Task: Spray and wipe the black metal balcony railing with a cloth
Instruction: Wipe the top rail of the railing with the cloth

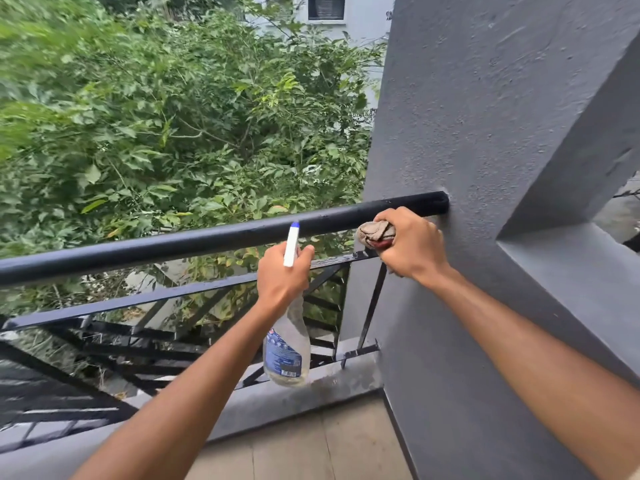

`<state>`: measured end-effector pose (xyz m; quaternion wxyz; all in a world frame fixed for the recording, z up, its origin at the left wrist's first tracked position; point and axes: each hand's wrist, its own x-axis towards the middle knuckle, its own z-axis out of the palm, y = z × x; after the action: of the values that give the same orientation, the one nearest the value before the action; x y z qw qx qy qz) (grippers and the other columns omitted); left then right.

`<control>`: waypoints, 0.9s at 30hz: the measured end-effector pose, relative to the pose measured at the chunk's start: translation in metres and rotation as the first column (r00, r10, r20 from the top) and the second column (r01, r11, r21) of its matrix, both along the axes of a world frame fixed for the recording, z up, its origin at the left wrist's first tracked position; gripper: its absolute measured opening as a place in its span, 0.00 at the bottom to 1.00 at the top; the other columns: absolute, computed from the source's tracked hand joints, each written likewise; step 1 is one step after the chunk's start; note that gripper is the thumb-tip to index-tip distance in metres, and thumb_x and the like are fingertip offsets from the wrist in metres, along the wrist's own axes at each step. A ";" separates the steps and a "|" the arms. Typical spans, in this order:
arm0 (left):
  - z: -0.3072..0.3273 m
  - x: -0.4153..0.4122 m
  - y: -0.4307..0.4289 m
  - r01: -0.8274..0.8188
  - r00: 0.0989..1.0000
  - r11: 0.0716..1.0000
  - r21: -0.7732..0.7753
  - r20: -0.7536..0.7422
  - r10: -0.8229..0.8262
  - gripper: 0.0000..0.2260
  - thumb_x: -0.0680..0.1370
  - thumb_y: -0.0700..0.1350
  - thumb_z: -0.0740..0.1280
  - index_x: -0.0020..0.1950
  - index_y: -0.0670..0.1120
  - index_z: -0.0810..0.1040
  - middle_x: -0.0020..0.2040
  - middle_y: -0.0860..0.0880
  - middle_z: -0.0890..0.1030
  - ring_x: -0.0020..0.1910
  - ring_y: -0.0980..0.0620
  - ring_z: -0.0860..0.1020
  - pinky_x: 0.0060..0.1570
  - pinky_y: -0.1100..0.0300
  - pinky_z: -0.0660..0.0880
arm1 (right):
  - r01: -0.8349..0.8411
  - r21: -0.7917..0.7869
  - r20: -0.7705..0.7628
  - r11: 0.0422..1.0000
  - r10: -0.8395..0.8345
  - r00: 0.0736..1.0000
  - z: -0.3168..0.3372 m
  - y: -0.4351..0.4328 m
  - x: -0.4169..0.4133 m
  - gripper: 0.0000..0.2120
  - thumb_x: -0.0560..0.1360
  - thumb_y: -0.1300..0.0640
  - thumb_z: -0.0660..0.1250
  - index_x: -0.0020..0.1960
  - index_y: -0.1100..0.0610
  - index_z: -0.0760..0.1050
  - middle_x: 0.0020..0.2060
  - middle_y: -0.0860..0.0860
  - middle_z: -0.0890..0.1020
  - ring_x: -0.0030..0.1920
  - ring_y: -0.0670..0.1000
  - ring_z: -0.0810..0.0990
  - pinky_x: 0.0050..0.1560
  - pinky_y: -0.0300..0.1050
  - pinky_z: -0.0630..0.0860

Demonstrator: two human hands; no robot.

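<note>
The black metal railing's round top bar (194, 241) runs from the lower left up to the grey wall at the right. My left hand (282, 275) grips the neck of a clear spray bottle (287, 351), whose white nozzle with a blue tip points up at the bar. My right hand (412, 242) holds a bunched brown-grey cloth (374, 232) just under the bar's right end, close to where the bar meets the wall. The cloth is partly hidden inside my fist.
A grey textured wall and pillar (485, 133) stand right beside my right hand. Lower black rails and diagonal bars (173, 334) sit over a grey concrete curb (311, 393). Dense green foliage (173, 116) lies beyond the railing. Tan floor tiles (311, 445) are below.
</note>
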<state>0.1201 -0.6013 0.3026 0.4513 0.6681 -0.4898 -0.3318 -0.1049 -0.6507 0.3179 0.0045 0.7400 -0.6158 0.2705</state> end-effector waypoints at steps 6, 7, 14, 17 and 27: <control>-0.004 0.023 0.010 -0.013 1.000 1.000 -0.014 -0.009 0.013 0.13 0.80 0.48 0.71 0.38 0.46 0.75 0.32 0.50 0.78 0.29 0.51 0.78 0.39 0.42 0.84 | -0.081 -0.002 -0.025 0.997 0.081 0.996 -0.002 0.007 0.031 0.22 0.65 0.57 0.72 0.58 0.46 0.77 0.49 0.46 0.81 0.47 0.60 0.82 0.42 0.52 0.80; -0.006 0.027 0.012 -0.024 1.000 1.000 -0.010 -0.010 0.024 0.13 0.80 0.48 0.71 0.38 0.46 0.76 0.32 0.50 0.78 0.30 0.50 0.78 0.40 0.42 0.84 | -0.090 -0.007 -0.027 0.996 0.090 0.996 -0.002 0.008 0.035 0.21 0.65 0.56 0.71 0.58 0.46 0.77 0.49 0.46 0.81 0.47 0.59 0.82 0.41 0.51 0.79; -0.015 0.059 0.027 -0.147 0.988 0.989 0.016 -0.044 0.147 0.14 0.81 0.49 0.70 0.44 0.38 0.79 0.33 0.48 0.79 0.30 0.47 0.82 0.40 0.43 0.84 | -0.147 0.027 -0.029 0.989 0.147 0.989 -0.004 0.014 0.067 0.24 0.64 0.59 0.71 0.59 0.46 0.78 0.51 0.46 0.81 0.48 0.59 0.82 0.42 0.49 0.78; -0.015 0.071 0.033 -0.150 0.987 0.989 -0.001 -0.054 0.149 0.14 0.80 0.49 0.70 0.42 0.40 0.79 0.32 0.48 0.79 0.29 0.49 0.81 0.40 0.42 0.84 | -0.177 0.041 -0.027 0.983 0.178 0.984 -0.004 0.014 0.082 0.25 0.63 0.59 0.70 0.59 0.47 0.78 0.50 0.46 0.81 0.49 0.58 0.82 0.45 0.52 0.80; -0.016 0.109 0.042 -0.212 0.974 0.977 0.025 -0.074 0.213 0.15 0.80 0.52 0.71 0.41 0.42 0.78 0.32 0.49 0.78 0.29 0.49 0.79 0.38 0.47 0.84 | -0.289 0.019 -0.011 0.957 0.289 0.957 -0.009 0.015 0.128 0.23 0.65 0.58 0.71 0.60 0.47 0.78 0.49 0.46 0.82 0.48 0.56 0.82 0.43 0.52 0.81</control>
<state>0.2286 -0.5594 0.2871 0.4967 0.7075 -0.3951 -0.3110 0.0226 -0.6357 0.3090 -0.0372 0.8238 -0.5034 0.2579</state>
